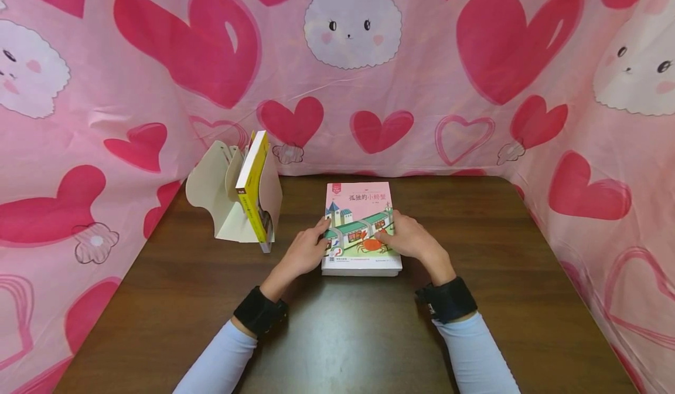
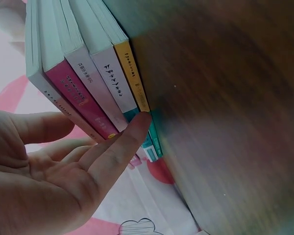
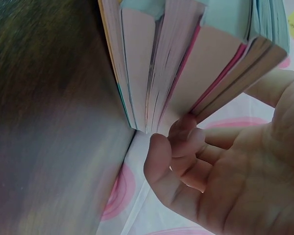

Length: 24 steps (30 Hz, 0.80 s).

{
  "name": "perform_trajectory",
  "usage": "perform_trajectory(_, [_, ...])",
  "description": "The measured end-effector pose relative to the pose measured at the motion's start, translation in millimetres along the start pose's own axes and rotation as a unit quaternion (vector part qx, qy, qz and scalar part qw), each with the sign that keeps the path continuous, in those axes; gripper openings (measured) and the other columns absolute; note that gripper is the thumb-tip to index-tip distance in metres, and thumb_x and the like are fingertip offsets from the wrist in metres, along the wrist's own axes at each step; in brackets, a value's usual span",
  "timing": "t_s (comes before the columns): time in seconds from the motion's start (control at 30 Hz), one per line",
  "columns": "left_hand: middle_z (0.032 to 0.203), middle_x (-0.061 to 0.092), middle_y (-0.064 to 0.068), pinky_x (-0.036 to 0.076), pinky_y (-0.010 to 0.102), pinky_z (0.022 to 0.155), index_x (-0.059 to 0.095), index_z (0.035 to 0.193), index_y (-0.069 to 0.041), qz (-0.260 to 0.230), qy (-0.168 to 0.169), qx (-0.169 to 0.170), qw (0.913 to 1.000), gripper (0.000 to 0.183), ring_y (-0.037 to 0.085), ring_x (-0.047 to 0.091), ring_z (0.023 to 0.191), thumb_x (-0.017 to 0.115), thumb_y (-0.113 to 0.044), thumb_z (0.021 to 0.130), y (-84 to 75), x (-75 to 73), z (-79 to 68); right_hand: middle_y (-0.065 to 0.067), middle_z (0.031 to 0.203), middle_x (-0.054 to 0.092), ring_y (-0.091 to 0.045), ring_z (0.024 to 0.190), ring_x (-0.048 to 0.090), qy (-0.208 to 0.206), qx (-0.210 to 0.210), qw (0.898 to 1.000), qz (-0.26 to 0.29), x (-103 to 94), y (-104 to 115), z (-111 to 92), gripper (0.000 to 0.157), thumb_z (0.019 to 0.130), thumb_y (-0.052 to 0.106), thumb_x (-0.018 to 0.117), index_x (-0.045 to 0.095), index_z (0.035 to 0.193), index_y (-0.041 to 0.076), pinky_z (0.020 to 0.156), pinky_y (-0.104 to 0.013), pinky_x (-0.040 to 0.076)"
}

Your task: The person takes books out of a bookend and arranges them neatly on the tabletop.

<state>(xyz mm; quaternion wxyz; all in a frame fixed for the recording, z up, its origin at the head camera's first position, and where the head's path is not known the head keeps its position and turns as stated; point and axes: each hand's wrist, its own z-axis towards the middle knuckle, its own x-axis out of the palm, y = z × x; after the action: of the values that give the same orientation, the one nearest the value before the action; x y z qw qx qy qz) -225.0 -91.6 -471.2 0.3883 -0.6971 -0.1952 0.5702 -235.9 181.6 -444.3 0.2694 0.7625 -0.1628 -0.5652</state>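
A stack of books (image 1: 361,272) lies on the table, topped by a pink picture book (image 1: 348,197) with a train and red crab on its cover. My left hand (image 1: 304,248) holds the stack's left side, its thumb at the top cover's edge. In the left wrist view, its fingers lie along the coloured spines (image 2: 76,98). From the right, my right hand (image 1: 413,238) holds the stack, thumb over the cover. Its bent fingers meet the page edges (image 3: 196,68) in the right wrist view.
To the left stands a cream book rack (image 1: 208,183), with a thick yellow book (image 1: 257,174) upright in its right slot. The dark wooden table (image 1: 501,253) is bordered by pink cloth (image 1: 337,89) with hearts and rabbits at the back and sides.
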Motion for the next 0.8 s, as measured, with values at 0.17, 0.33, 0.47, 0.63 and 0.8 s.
perform_trajectory(0.17, [0.165,0.036,0.019,0.034,0.054,0.119,0.044,0.158,-0.001,0.000,-0.002,0.001,1.0000,0.052,0.035,0.038,0.150,0.056,-0.010,0.108,-1.6,0.7,-1.0,-0.016,0.118,0.062,-0.031,0.105,0.058,0.006,-0.003,1.000,-0.004,-1.0,-0.5,-1.1,0.073,0.103,0.035,0.068,0.034,0.155,-0.006,0.094,-0.048,0.050])
perform_trajectory(0.33, [0.165,0.036,0.019,0.034,0.054,0.119,0.044,0.158,-0.001,0.001,-0.004,0.003,1.0000,0.053,0.036,0.038,0.150,0.056,-0.011,0.108,-3.3,-0.1,-1.4,-0.019,0.121,0.060,-0.033,0.108,0.057,0.015,-0.004,1.000,-0.007,-2.7,-0.7,-1.4,0.075,0.105,0.032,0.065,0.030,0.155,-0.010,0.096,-0.049,0.049])
perform_trajectory(0.47, [0.165,0.035,0.019,0.033,0.056,0.119,0.044,0.159,-0.003,-0.002,-0.002,0.006,1.0000,0.053,0.037,0.039,0.150,0.056,-0.011,0.108,-2.5,0.2,-2.7,-0.023,0.127,0.058,-0.034,0.111,0.056,0.018,0.001,1.000,-0.014,-1.4,-1.5,-1.3,0.078,0.106,0.033,0.064,0.027,0.156,-0.013,0.100,-0.051,0.048])
perform_trajectory(0.63, [0.168,0.031,0.021,0.031,0.059,0.119,0.044,0.159,-0.005,-0.005,0.017,0.003,0.9998,0.053,0.040,0.036,0.151,0.056,-0.012,0.108,-0.4,-0.4,-6.1,-0.024,0.129,0.058,-0.035,0.111,0.056,0.026,0.004,0.999,-0.023,1.9,-2.1,-1.8,0.081,0.106,0.035,0.064,0.025,0.156,-0.015,0.100,-0.052,0.048])
perform_trajectory(0.8, [0.166,0.031,0.027,0.032,0.063,0.118,0.049,0.155,-0.002,-0.008,-0.002,0.011,0.9999,0.051,0.046,0.036,0.149,0.058,-0.013,0.106,-4.8,-6.7,-9.5,-0.024,0.130,0.058,-0.035,0.112,0.056,0.017,0.008,1.000,-0.019,0.9,-1.3,-0.8,0.079,0.106,0.034,0.064,0.026,0.157,-0.013,0.101,-0.052,0.047])
